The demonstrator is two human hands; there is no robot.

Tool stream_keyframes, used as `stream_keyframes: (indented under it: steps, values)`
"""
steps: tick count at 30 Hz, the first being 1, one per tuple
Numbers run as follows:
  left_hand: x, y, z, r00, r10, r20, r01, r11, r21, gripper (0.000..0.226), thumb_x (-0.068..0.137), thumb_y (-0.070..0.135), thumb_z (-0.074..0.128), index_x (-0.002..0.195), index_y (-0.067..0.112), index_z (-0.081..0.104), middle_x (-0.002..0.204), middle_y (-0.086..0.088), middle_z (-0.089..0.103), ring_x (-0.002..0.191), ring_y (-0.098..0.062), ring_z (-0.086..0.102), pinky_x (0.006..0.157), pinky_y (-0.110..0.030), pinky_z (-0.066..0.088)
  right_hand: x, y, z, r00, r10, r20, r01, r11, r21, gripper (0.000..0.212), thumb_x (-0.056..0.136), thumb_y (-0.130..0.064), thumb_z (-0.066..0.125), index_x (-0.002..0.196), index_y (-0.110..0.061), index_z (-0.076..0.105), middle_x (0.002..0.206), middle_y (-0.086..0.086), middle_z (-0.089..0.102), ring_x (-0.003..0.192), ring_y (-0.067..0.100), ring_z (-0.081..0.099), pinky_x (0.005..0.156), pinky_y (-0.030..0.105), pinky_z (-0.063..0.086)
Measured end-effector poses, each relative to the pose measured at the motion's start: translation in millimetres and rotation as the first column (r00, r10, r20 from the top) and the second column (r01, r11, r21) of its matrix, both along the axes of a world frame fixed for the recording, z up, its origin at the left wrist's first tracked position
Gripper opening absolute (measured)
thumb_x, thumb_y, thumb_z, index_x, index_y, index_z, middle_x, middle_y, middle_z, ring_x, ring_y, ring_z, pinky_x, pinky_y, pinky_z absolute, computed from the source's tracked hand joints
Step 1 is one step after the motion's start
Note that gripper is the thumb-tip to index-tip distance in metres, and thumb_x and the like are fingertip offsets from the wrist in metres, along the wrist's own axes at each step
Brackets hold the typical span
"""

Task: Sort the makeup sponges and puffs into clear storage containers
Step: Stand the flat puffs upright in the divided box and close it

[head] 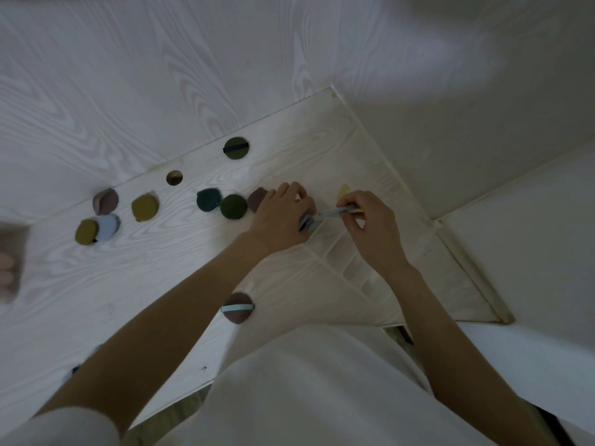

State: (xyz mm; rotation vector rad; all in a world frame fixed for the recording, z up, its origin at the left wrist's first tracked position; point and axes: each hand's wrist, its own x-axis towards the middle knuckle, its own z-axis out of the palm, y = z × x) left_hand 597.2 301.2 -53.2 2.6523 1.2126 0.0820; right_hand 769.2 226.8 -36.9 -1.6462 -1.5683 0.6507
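Observation:
Several round makeup puffs lie on the white table (96, 300): mustard (144, 207), teal (208, 199), dark green (233, 206), light blue (108, 227), mauve (105, 201) and a strapped dark green puff (236, 148). A maroon puff with a pale blue strap (237, 308) lies near my left forearm. My left hand (278, 220) grips a grey-blue puff (306, 224) at the far end of a clear divided container (347, 262). My right hand (370, 220) pinches the pale blue strap (335, 211) of that puff.
A yellowish sponge (344, 190) lies beyond my right hand. A brown puff (256, 198) sits partly behind my left hand. A blurred container with pink sponges (8, 268) is at the left edge. A round hole (174, 177) is in the tabletop. The wall rises behind.

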Motion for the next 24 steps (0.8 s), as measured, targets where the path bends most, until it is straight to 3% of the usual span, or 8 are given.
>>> stream_keyframes:
  steps: [4, 6, 8, 12, 16, 20, 24]
  values:
    - [-1.6, -7.7, -8.5, 0.976, 0.131, 0.172, -0.121, 0.991, -0.062, 0.021, 0.071, 0.023, 0.073, 0.091, 0.021, 0.066, 0.105, -0.008, 0.056, 0.078, -0.019, 0.044, 0.066, -0.03, 0.036, 4.4, 15.7, 0.9, 0.994, 0.084, 0.075, -0.084, 0.996, -0.001, 0.012, 0.084, 0.004, 0.058, 0.092, -0.003, 0.063, 0.102, 0.012, 0.058, 0.091, 0.018, 0.059, 0.085, 0.025, 0.051]
    - [-2.8, -8.5, -9.3, 0.975, 0.134, 0.178, -0.124, 0.99, -0.064, 0.015, 0.069, 0.021, 0.073, 0.083, 0.021, 0.069, 0.107, -0.007, 0.057, 0.081, -0.023, 0.047, 0.067, -0.031, 0.037, 6.0, 23.0, 0.9, 0.986, 0.113, 0.121, -0.112, 0.994, -0.019, 0.012, 0.082, 0.004, 0.061, 0.09, -0.004, 0.066, 0.11, 0.013, 0.054, 0.093, 0.012, 0.056, 0.087, 0.009, 0.043]
    - [-5.4, -6.5, -8.7, 0.981, 0.115, 0.156, -0.109, 0.993, -0.044, 0.016, 0.069, 0.026, 0.072, 0.084, 0.023, 0.07, 0.11, -0.007, 0.057, 0.084, -0.024, 0.049, 0.071, -0.032, 0.038, 6.7, 28.4, 1.9, 0.977, 0.153, 0.149, -0.148, 0.988, -0.042, 0.011, 0.081, 0.002, 0.063, 0.089, -0.005, 0.067, 0.111, 0.013, 0.053, 0.091, 0.01, 0.055, 0.082, 0.001, 0.037]
    - [-12.5, 0.6, -5.4, 0.995, 0.064, 0.079, -0.06, 0.997, -0.046, 0.028, 0.069, 0.039, 0.071, 0.094, 0.027, 0.068, 0.118, -0.004, 0.055, 0.098, -0.025, 0.049, 0.082, -0.039, 0.041, 4.0, 35.7, 3.2, 0.942, 0.271, 0.2, -0.257, 0.962, -0.092, 0.012, 0.081, -0.001, 0.065, 0.09, -0.008, 0.07, 0.095, 0.01, 0.055, 0.084, 0.016, 0.055, 0.075, 0.011, 0.038]
    - [-10.6, 3.4, -1.5, 0.998, 0.047, 0.042, -0.045, 0.998, -0.05, 0.027, 0.072, 0.036, 0.068, 0.095, 0.022, 0.067, 0.121, -0.003, 0.053, 0.104, -0.026, 0.047, 0.084, -0.041, 0.039, -6.3, 40.6, 7.5, 0.893, 0.36, 0.269, -0.335, 0.932, -0.137, 0.011, 0.084, -0.006, 0.064, 0.092, -0.009, 0.07, 0.094, 0.009, 0.058, 0.079, 0.02, 0.057, 0.07, 0.028, 0.046]
    - [-9.4, 5.5, -3.7, 0.996, 0.077, 0.045, -0.073, 0.994, -0.083, 0.027, 0.074, 0.033, 0.066, 0.098, 0.02, 0.066, 0.122, -0.002, 0.052, 0.106, -0.024, 0.045, 0.086, -0.039, 0.039, -19.0, 41.3, 3.5, 0.826, 0.421, 0.374, -0.373, 0.907, -0.197, 0.014, 0.086, -0.007, 0.059, 0.096, -0.007, 0.069, 0.096, 0.012, 0.059, 0.083, 0.025, 0.057, 0.067, 0.034, 0.044]
    - [-12.1, 11.0, -1.8, 0.996, 0.051, 0.076, -0.042, 0.993, -0.112, 0.027, 0.073, 0.029, 0.069, 0.097, 0.017, 0.068, 0.117, -0.003, 0.056, 0.102, -0.026, 0.047, 0.082, -0.036, 0.038, -21.4, 45.8, 0.6, 0.803, 0.458, 0.381, -0.373, 0.885, -0.279, 0.021, 0.089, -0.009, 0.055, 0.106, -0.008, 0.068, 0.104, 0.013, 0.061, 0.09, 0.027, 0.059, 0.073, 0.034, 0.043]
